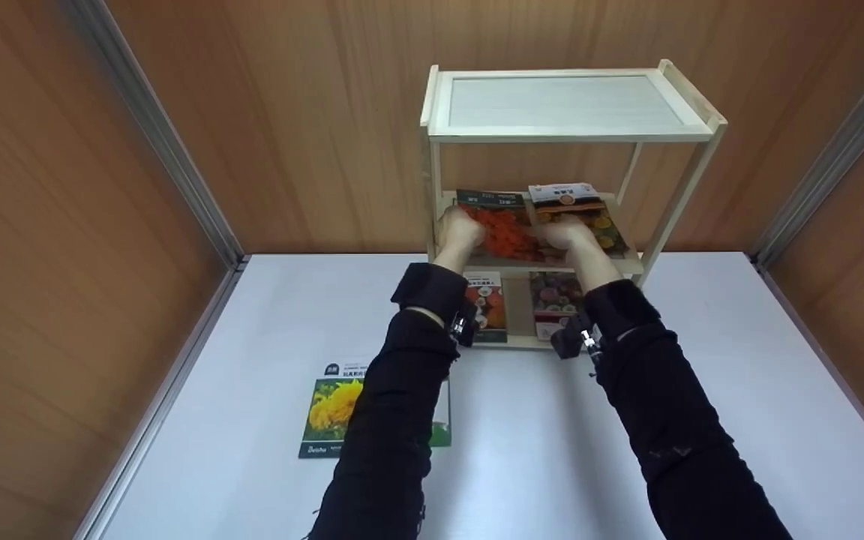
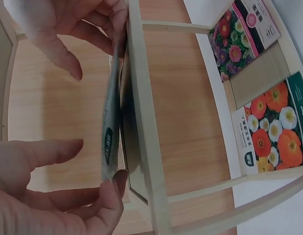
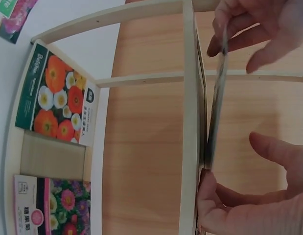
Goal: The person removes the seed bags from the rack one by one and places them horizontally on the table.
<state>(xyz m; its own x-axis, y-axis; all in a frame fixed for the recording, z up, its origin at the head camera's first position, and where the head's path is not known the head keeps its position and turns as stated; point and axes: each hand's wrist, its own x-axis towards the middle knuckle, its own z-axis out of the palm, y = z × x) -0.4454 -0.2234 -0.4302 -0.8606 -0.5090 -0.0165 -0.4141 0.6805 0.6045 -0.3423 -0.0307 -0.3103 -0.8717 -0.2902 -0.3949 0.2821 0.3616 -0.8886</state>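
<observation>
On the middle shelf of a small pale wooden rack (image 1: 537, 268), a seed packet with red flowers (image 1: 503, 234) lies between my two hands. My left hand (image 1: 460, 231) is at its left edge, fingertips touching it and thumb raised clear. At the opposite edge, my right hand (image 1: 568, 234) has its fingers against the packet, its thumb also apart. In the left wrist view the packet (image 2: 110, 122) appears nearly edge-on, close above the shelf board (image 2: 144, 117). A second packet with orange-yellow flowers (image 1: 589, 217) lies to the right on the same shelf.
The lower shelf holds a poppy packet (image 3: 58, 98) and a pink-and-purple flower packet (image 3: 63, 205). A yellow-flower packet (image 1: 331, 409) lies on the white table (image 1: 252, 330), partly behind my left sleeve. The rack's top panel (image 1: 567, 101) overhangs; wooden walls stand around.
</observation>
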